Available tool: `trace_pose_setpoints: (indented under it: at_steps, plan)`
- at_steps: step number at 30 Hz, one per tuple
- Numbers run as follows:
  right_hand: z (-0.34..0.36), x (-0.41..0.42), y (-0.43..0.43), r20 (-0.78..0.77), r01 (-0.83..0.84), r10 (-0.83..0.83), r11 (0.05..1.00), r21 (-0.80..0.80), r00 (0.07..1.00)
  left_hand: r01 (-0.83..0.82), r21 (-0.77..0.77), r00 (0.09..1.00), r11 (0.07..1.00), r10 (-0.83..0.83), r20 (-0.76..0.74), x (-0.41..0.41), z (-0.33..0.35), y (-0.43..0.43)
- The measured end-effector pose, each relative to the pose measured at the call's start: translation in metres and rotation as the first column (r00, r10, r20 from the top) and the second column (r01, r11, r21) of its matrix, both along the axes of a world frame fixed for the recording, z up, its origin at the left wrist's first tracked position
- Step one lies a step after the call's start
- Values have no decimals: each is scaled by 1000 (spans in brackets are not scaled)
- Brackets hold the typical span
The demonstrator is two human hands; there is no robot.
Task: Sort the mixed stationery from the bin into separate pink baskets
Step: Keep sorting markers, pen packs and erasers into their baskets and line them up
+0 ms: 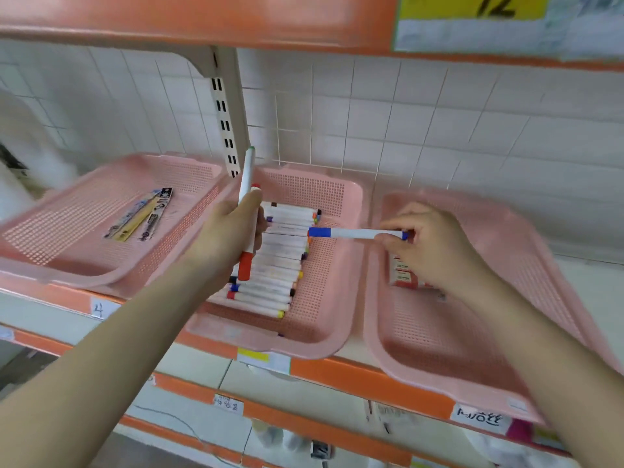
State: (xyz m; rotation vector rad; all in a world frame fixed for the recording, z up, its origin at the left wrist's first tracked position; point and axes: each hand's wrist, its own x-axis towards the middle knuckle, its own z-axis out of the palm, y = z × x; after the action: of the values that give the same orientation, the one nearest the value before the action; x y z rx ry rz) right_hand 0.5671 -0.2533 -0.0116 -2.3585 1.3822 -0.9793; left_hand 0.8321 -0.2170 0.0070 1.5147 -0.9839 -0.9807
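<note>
**Right hand** (435, 244): fingertips and thumb pinch the tail end of a white marker with a blue cap (358, 233); the other fingers are curled in. The marker lies level. Its capped end points left over the middle basket, and its tail sits above the left rim of the right basket.

**Left hand** (229, 231): fingers are wrapped round two markers held near upright above the left side of the middle basket.
- A white marker with a green tip (247, 173) juts upward out of the fist.
- A white marker with a large red cap (245, 265) hangs cap-down below the palm, its small red end showing at the top of the fist.

**Middle pink perforated plastic basket** (351, 282): holds a row of white markers with assorted coloured caps (277, 268), laid side by side across the basket from back to front.

**Left pink perforated plastic basket** (67, 231): tilted; a few long flat packets of pens (141, 214) lie on its floor.

**Right pink perforated plastic basket** (439, 349): small red-and-white packs (401, 271) lie near its back left corner, partly hidden by the right hand; their print is too blurred to read.

**Surroundings**:
- All three baskets stand on a white shelf with an orange front edge (354, 373), which carries a handwritten paper label (479, 417).
- A slotted cream upright (224, 123) stands against the white tiled wall (439, 130).
- An orange upper shelf (202, 21) bears a yellow tag marked 12 (472, 8).
</note>
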Motion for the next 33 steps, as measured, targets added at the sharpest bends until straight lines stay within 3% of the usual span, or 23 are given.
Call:
trace_pose_setpoints:
  at_steps: [5,9,14,21,33]
  plan:
    - [-1,69,-14,-154,32,-22,998,63,988,42,47,993,998,-36,-108,62,4,-5]
    - [-8,107,-23,-153,92,-82,994,62,985,85,78,995,993,-79,-68,91,4,-13]
    - [-20,145,-35,-261,149,-113,981,124,959,187,108,978,976,-175,-113,115,-3,-21]
    - [-25,169,-54,-247,313,-267,935,169,931,258,103,959,961,-241,-151,124,-10,-20]
    - [-43,178,-75,-376,383,-289,900,205,880,318,47,935,947,-305,-179,119,-10,-18]
